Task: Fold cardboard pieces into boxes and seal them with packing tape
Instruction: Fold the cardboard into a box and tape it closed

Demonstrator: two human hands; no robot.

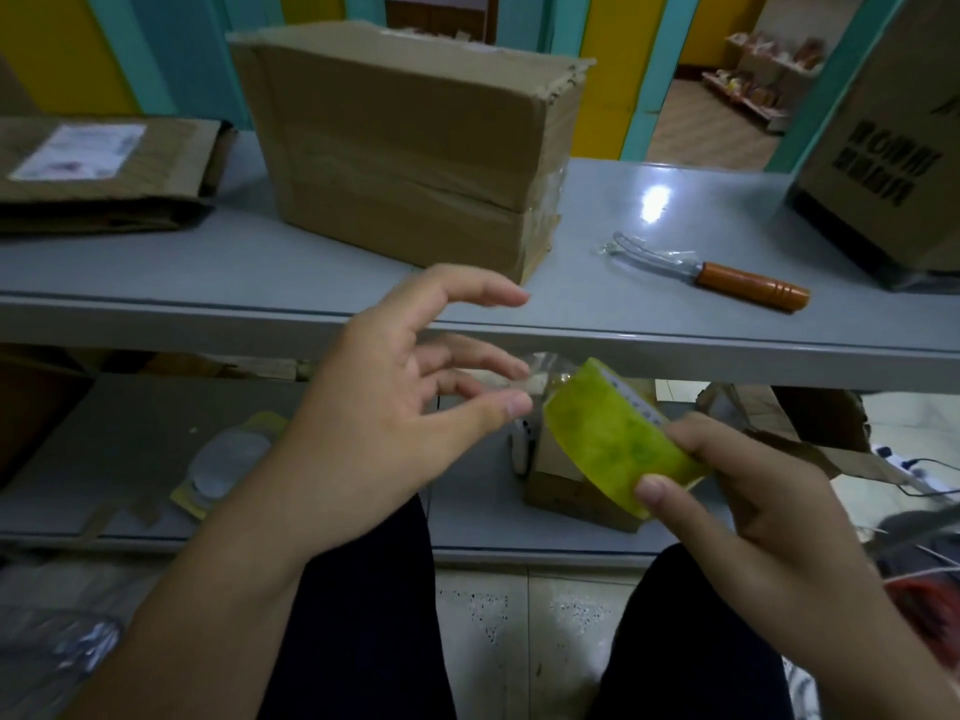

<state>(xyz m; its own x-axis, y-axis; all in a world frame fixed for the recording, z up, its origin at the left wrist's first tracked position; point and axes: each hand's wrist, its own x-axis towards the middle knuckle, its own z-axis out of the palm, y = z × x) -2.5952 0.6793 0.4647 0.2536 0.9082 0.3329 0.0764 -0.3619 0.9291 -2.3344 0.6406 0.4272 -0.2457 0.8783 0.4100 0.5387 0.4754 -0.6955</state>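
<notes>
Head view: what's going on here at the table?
A seated person holds a roll of packing tape in the right hand, in front of the grey table. The left hand has its fingertips at the loose clear end; whether they pinch it is unclear. A taped cardboard box stands on the table, a knife to its right, flattened cardboard to its left.

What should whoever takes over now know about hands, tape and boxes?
Left hand: fingertips at the loose tape end; pinch unclear.
Right hand: grips the tape roll.
Done: folded box stands on the table, front seam taped.
Flat cardboard lies left of it, knife to its right.
Left: likely tape remaining seams, then fold the flat cardboard.
</notes>
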